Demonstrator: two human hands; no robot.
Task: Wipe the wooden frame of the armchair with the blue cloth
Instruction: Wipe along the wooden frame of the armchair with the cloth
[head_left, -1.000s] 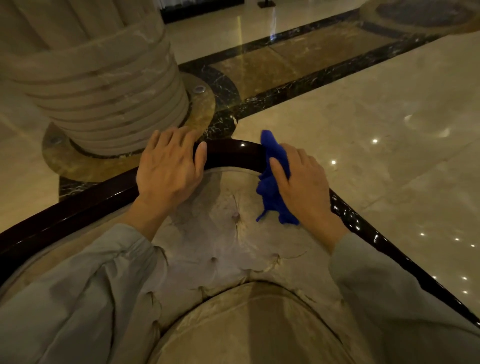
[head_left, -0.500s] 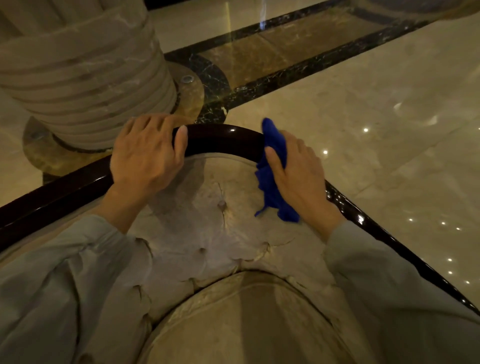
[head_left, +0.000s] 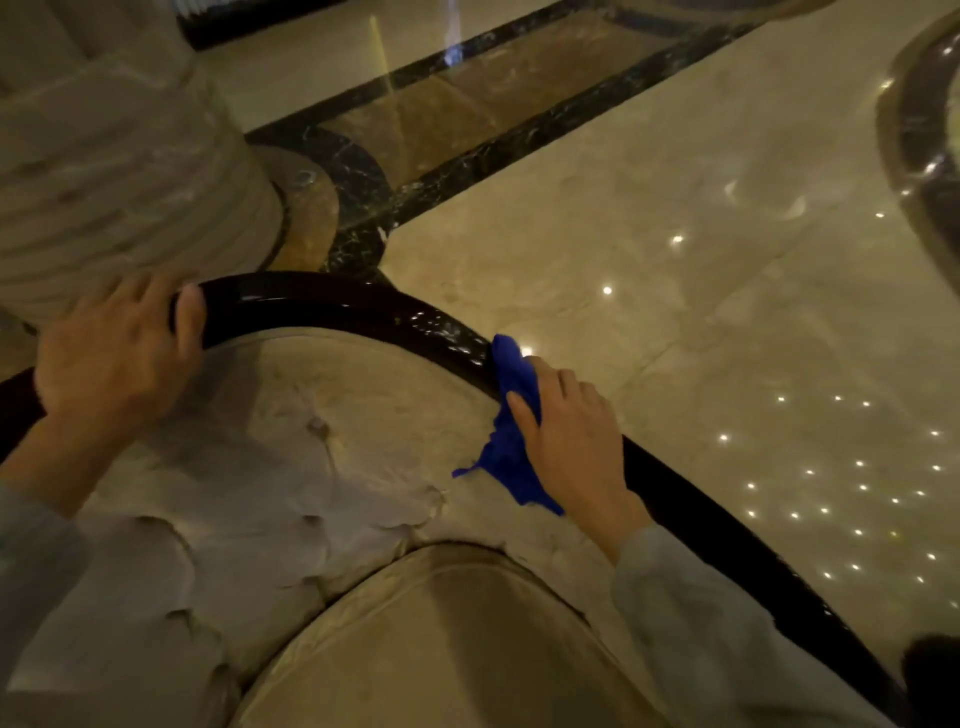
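The armchair's dark glossy wooden frame (head_left: 343, 306) curves over the top of the tufted beige backrest (head_left: 322, 441) and runs down to the lower right. My right hand (head_left: 576, 441) presses the blue cloth (head_left: 511, 431) onto the frame's right-hand slope; the cloth is bunched under my palm and hangs onto the upholstery. My left hand (head_left: 109, 353) grips the frame at the upper left, fingers curled over its top edge.
A ribbed stone column base (head_left: 119, 171) stands close behind the chair at the upper left. Polished marble floor (head_left: 701, 270) with dark inlay bands (head_left: 519, 135) spreads to the right. The beige seat cushion (head_left: 441, 649) lies below.
My right hand has slid the blue cloth down the frame's right side, away from the top of the curve. My left hand stays on the frame, further from the right hand.
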